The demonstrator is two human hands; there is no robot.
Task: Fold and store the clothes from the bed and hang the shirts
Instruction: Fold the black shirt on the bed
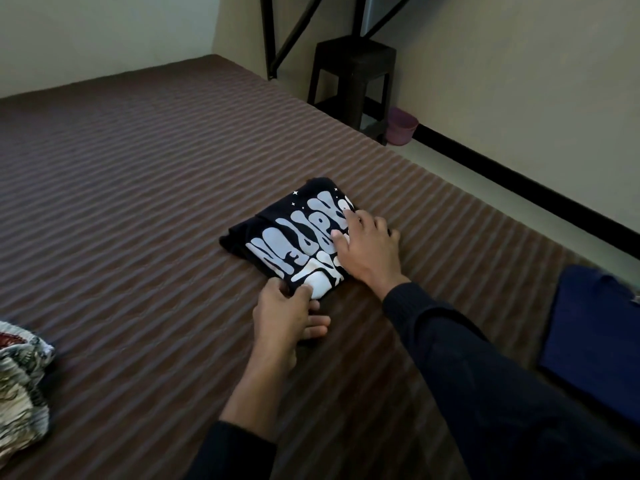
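A folded black T-shirt [294, 233] with pale printed lettering lies on the striped bed [138, 202], towards its right side. The left hand [287, 315] pinches the near corner of the bundle between thumb and fingers; the right hand [367, 244] lies flat on the far right part, fingers spread and pressing down, holding nothing. The fabric looks soft, light and limp (likely to slump and unfold if lifted by one corner alone), so it is best taken up with both hands under opposite edges, keeping the layers together. A blue garment [595, 341], cut off by the right edge, lies on the bed near the right forearm; a patterned cloth [20, 382] is cut off at the lower left. The lettering cannot be read, and the T-shirt's underside is hidden.
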